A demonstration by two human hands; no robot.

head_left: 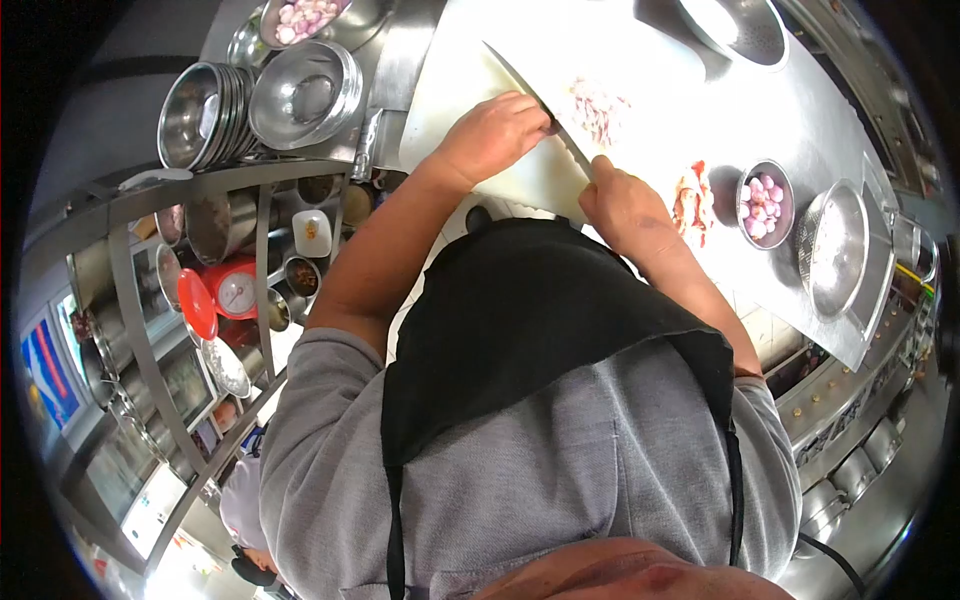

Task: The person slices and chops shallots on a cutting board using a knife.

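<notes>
My right hand (622, 205) grips the handle of a kitchen knife (525, 80), its long blade slanting up and left over a white cutting board (440, 110). My left hand (498, 132) is closed on the board, fingers curled against the blade. A small purplish bit, apparently a shallot (553, 128), shows at those fingertips; most of it is hidden. Beyond the knife lies a pile of sliced shallots (598, 110). Reddish peelings (693, 203) lie to the right of my right hand.
At right stand a bowl of peeled shallots (762, 208) and a metal colander (835, 248). Stacked metal bowls (305, 95) and another bowl of shallots (305, 18) are at left. A large metal bowl (735, 28) sits at the back. Below left, shelves hold a red scale (236, 290).
</notes>
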